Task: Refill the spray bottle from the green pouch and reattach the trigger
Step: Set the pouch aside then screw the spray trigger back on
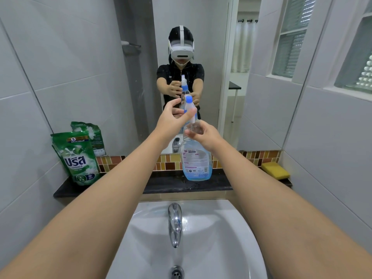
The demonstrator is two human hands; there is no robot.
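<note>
Head view: you face a grey-tiled bathroom wall with a mirror (191, 57), a dark ledge (167, 184) across mid frame and a white sink (231, 238) with one chrome tap (174, 224) at the bottom. One green pouch (77, 158) stands at left on the ledge, one yellow sponge (275, 170) at right. One spray bottle (196, 160) stands at centre. Your right hand (205, 134) grips its neck; your left hand (174, 119) pinches the trigger (189, 106) above it.

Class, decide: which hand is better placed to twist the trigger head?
Left. The left hand already pinches the trigger head, while the right hand steadies the spray bottle by its neck.
</note>
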